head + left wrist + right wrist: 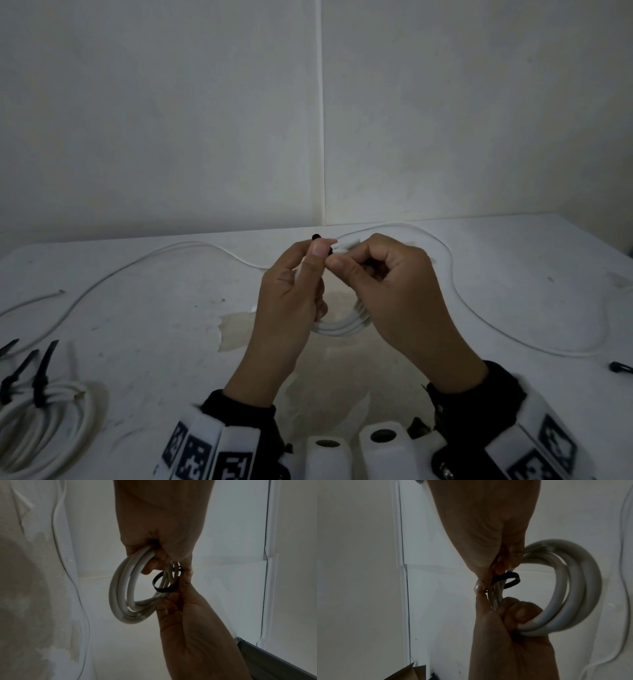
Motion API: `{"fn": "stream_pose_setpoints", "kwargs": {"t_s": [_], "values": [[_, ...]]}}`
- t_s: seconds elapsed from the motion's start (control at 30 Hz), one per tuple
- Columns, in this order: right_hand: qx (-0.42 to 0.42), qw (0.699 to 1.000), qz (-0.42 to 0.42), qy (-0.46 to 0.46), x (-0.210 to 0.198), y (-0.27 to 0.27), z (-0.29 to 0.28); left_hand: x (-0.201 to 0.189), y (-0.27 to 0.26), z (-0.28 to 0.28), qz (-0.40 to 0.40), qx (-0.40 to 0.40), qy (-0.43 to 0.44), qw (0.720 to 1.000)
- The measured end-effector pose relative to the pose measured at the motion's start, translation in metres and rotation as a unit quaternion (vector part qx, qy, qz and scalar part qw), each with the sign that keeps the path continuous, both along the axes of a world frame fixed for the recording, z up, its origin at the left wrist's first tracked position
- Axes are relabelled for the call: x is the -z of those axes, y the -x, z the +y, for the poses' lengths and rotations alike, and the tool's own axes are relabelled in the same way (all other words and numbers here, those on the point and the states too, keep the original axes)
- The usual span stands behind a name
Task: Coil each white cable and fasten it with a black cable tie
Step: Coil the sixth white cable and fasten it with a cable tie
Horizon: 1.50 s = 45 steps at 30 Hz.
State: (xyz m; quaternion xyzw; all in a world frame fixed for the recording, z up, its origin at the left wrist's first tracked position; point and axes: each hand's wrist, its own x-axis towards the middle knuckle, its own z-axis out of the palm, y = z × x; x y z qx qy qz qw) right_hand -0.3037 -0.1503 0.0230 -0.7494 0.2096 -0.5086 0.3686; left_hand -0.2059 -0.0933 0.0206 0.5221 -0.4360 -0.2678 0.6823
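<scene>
Fingers (pixel 150 566) of the left hand (pixel 291 301) curl round the white coil (pixel 123 595) at frame centre; the right hand (pixel 394 294) pinches the black tie (pixel 163 588), looped loosely (springy cable, likely unwinds): grip where loops bunch

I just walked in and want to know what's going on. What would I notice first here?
First, two hands held up over the middle of the white table: the left hand grips a coil of white cable, and the right hand pinches a black tie looped loosely around it. At the near left lies a tied coil, and a loose cable snakes behind.
</scene>
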Motion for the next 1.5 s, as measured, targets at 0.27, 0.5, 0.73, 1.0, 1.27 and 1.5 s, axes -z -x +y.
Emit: {"fn": "stream_pose_setpoints", "kwargs": {"t_s": [0.27, 0.5, 0.73, 1.0, 1.27, 1.5], "values": [[-0.016, 0.993, 0.077, 0.087, -0.005, 0.005, -0.002, -0.005, -0.009, 0.002, 0.058, -0.022, 0.035, 0.997], [0.021, 0.991, 0.068, 0.111, 0.002, 0.003, -0.004, 0.000, 0.001, 0.000, 0.040, 0.003, 0.010, 0.999], [-0.052, 0.997, 0.008, -0.059, -0.012, 0.014, -0.007, -0.005, -0.009, 0.004, 0.005, 0.014, -0.011, 1.000], [-0.084, 0.993, 0.079, -0.031, -0.017, 0.020, -0.010, -0.008, 0.000, 0.007, -0.069, 0.090, -0.068, 0.991], [-0.005, 0.996, -0.033, -0.087, -0.030, 0.033, -0.016, -0.008, 0.012, 0.008, -0.096, 0.122, -0.082, 0.984], [-0.111, 0.990, 0.031, -0.078, -0.026, 0.030, -0.011, -0.011, 0.010, 0.008, -0.082, 0.070, -0.059, 0.992]]}}
